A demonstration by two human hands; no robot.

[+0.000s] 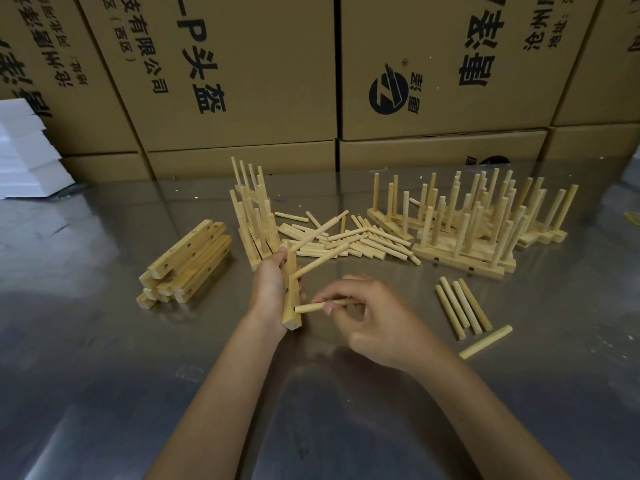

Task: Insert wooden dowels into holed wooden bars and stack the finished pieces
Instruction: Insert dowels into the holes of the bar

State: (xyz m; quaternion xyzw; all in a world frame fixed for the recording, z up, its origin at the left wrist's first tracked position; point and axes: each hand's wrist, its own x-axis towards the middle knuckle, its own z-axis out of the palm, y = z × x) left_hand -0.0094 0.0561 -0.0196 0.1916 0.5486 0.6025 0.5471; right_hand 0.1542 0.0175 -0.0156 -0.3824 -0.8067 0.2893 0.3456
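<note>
Head view: my left hand [268, 289] grips a holed bar [291, 299] on end above the metal surface [104, 358], two dowels already seated in it. My right hand [372, 315] pinches a third dowel [313, 307], tip at the lowest hole. Bare bars [187, 268] lie left, loose dowels [349, 242] beyond, finished pieces [478, 223] right.

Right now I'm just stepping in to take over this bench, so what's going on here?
A person is fitting dowels into holed wooden bars. The left hand grips one bar on end, with two dowels already seated higher up. The right hand pinches another dowel, its tip at a lower hole. Empty bars are stacked to the left, loose dowels lie behind, and finished pieces stand to the right on the metal table.
</note>
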